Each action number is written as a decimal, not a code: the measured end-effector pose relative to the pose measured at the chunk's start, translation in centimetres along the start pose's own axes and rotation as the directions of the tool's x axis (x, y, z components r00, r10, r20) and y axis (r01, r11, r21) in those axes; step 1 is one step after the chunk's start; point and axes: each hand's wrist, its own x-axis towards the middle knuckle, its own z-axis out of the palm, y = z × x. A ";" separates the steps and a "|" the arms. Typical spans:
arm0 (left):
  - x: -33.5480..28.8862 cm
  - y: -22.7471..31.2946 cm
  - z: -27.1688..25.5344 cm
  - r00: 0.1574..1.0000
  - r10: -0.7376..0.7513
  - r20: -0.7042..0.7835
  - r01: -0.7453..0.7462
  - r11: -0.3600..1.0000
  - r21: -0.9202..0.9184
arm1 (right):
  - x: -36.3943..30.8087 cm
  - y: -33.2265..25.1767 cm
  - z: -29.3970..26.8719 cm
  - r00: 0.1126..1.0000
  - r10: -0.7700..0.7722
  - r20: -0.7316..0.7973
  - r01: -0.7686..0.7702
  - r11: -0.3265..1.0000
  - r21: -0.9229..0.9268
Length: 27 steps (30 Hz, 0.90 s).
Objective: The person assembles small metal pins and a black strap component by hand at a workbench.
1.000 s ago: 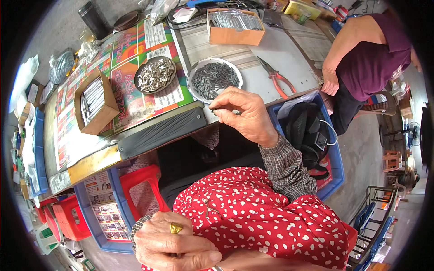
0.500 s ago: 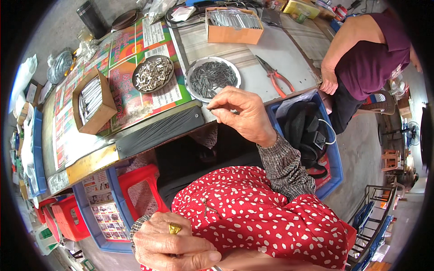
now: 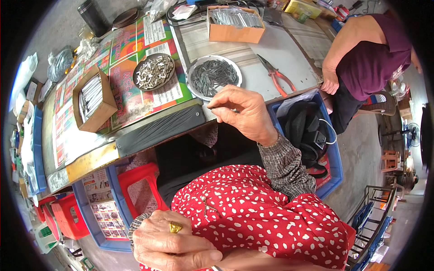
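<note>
My right hand [image 3: 242, 113] is raised just off the table's front edge, thumb and forefinger pinched on a small, thin dark piece that is mostly hidden. Beyond it sits a white-rimmed bowl [image 3: 193, 84] of slim dark metal pieces. My left hand [image 3: 174, 239], wearing a gold ring, is closed low over my lap. The tip of a thin silvery rod [image 3: 217, 268] shows below its thumb; the rest is out of sight. A dark dish [image 3: 136, 82] to the left holds short metal bits. Red-handled pliers [image 3: 276, 77] lie right of the bowl.
On the left stands a cardboard box [image 3: 107, 107] of slim silvery rods; another box [image 3: 235, 34] of metal rods is at the back. A blue crate [image 3: 335, 178] with a black bag is beside my right arm. A person in purple [image 3: 375, 67] sits at the right.
My hands keep nearly the same pose and grip. The table and its contents appear shifted very slightly in the view.
</note>
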 end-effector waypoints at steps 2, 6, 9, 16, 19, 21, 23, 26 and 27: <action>0.0 0.1 0.0 1.000 -0.004 -0.002 0.004 1.000 0.004 | 0.0 -0.1 0.0 1.000 0.008 0.010 -0.008 1.000 0.011; 0.1 0.0 0.2 1.000 -0.006 -0.022 0.006 1.000 -0.008 | 0.0 -0.2 -0.4 0.998 -0.024 0.065 0.026 0.999 -0.028; 0.2 0.3 0.3 1.000 -0.016 -0.025 0.016 1.000 0.000 | 0.1 -0.4 -0.2 0.997 -0.027 0.072 0.028 1.000 -0.008; 0.0 -0.7 -0.4 0.999 -0.047 0.021 0.045 0.997 0.068 | -0.8 -1.4 0.1 0.999 -0.009 0.047 0.004 0.995 0.101; -1.1 -1.3 0.4 0.973 -0.127 -0.191 0.204 0.860 0.468 | -1.5 -3.0 0.8 0.991 0.033 0.128 -0.071 0.949 0.308; -1.6 -2.1 0.7 0.872 -0.335 -0.358 0.458 0.817 0.351 | -1.9 -3.9 1.4 0.986 0.051 0.157 -0.107 0.921 0.374; -2.5 -3.2 1.3 0.768 -0.416 -0.486 0.597 0.741 0.309 | -2.3 -4.1 2.0 0.978 0.078 0.195 -0.165 0.859 0.484; -3.1 -4.2 1.6 0.689 -0.469 -0.553 0.666 0.711 0.226 | -2.3 -3.7 2.4 0.974 0.055 0.219 -0.176 0.796 0.580; -3.3 -4.5 1.7 0.660 -0.477 -0.580 0.684 0.702 0.201 | -2.2 -3.5 2.4 0.974 0.025 0.225 -0.163 0.768 0.619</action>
